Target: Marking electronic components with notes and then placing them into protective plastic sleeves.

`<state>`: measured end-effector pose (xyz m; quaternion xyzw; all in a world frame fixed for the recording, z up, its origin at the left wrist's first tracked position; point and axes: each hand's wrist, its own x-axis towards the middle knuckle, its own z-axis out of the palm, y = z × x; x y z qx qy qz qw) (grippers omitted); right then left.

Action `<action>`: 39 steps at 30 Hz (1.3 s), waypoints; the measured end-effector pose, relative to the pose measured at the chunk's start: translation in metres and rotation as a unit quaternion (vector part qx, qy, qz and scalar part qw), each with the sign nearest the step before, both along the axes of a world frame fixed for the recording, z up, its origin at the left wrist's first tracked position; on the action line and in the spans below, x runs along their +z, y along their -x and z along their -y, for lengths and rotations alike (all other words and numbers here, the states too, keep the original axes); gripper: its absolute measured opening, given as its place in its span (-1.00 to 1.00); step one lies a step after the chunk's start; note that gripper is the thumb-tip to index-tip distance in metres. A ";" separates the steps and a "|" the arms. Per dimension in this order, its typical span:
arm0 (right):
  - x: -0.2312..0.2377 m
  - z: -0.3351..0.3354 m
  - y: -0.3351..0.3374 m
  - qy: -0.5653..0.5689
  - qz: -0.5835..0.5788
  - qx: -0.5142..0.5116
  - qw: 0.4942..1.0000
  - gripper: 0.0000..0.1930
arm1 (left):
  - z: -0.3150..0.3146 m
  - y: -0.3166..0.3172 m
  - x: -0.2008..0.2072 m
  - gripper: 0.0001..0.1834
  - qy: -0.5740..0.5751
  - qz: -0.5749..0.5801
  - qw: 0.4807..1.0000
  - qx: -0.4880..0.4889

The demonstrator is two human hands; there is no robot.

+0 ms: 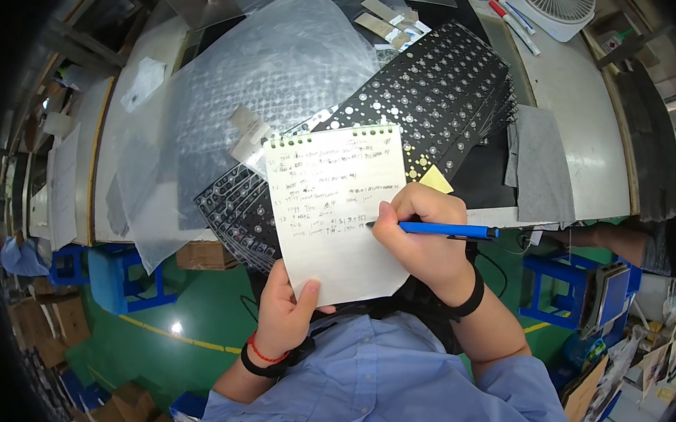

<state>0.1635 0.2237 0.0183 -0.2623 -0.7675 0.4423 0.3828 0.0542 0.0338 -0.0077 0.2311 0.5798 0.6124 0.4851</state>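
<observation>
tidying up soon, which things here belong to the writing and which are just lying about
Writing: notepad, held by left hand; blue pen, held by right hand.
Apparently lying about: black panels, translucent plastic sheet, grey sheet, loose pens.

Notepad (337, 266) before panels (443, 84), fan (559, 1) behind

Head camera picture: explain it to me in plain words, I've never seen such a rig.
There is no machine here, just a person's two bare hands. The one picture comes from a wide fisheye camera worn on the head, looking down, so straight edges bend. The left hand holds white notepaper near its lower edge; the right hand holds a blue pen, its tip by the handwriting. On the worktable lie black spotted panels, translucent plastic and a grey cloth.
</observation>
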 end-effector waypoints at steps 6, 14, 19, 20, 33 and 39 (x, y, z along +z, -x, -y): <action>-0.004 -0.003 -0.011 0.045 -0.032 0.029 0.998 -0.77 | 0.002 0.000 -0.004 -0.65 -0.007 -0.009 1.000 0.005; 0.001 -0.032 -0.034 -0.111 0.020 -0.059 0.992 -0.81 | 0.015 0.006 -0.007 -0.64 -0.069 0.029 0.995 0.062; 0.005 -0.031 -0.042 -0.267 0.151 0.000 0.952 -0.73 | 0.015 0.010 -0.007 -0.64 -0.057 0.019 0.995 0.075; 0.005 -0.030 -0.044 -0.292 0.180 0.012 0.939 -0.72 | 0.015 0.010 -0.006 -0.64 -0.056 0.019 0.995 0.076; -0.004 -0.027 -0.077 -0.326 0.138 0.010 0.935 -0.71 | 0.014 0.008 -0.005 -0.66 -0.047 0.018 0.995 0.086; 0.008 -0.008 -0.061 -0.141 -0.103 0.032 0.984 -0.54 | 0.014 0.009 -0.005 -0.67 -0.049 0.007 0.996 0.076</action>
